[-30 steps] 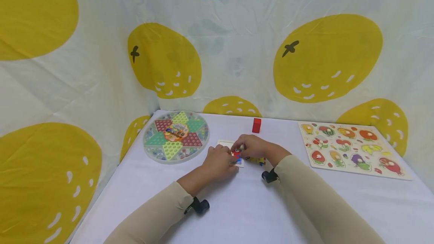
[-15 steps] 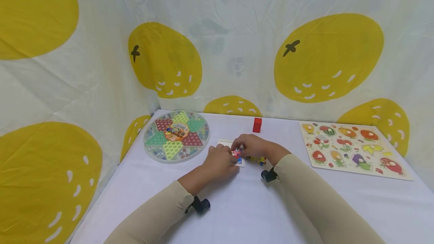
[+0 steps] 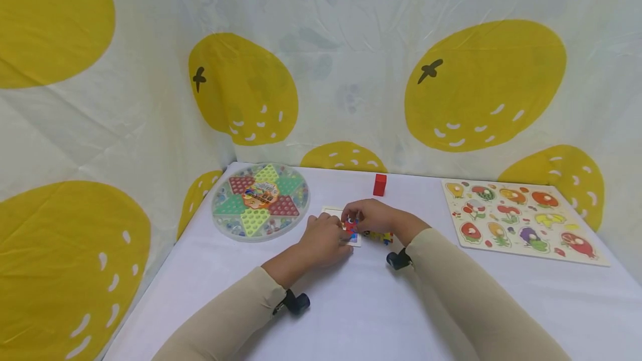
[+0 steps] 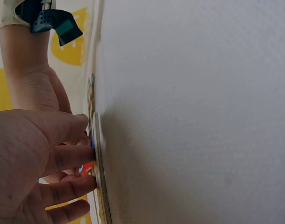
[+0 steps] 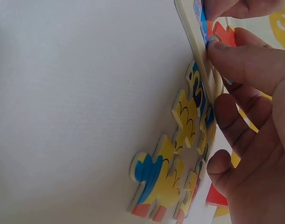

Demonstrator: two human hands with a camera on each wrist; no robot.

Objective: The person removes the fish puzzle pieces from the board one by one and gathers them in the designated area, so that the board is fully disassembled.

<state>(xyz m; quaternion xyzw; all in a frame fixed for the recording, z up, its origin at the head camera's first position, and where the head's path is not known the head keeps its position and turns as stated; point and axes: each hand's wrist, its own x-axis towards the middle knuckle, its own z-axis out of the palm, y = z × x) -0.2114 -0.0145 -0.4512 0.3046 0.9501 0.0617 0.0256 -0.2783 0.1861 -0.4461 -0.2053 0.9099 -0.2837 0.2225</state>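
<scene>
A: Which inscriptions can be read on the tabletop (image 3: 358, 311)?

B: None. A printed label (image 3: 260, 196) marks the centre of the round game board (image 3: 233, 205), near the tabletop's far left corner; its characters are too small and blurred to make out.

A: And the mark on the dark puzzle piece (image 5: 196, 87) beside the puzzle frame (image 5: 194, 39)?

B: A curling yellow line, seen in the right wrist view; whether numeral or drawing cannot be told.
</scene>
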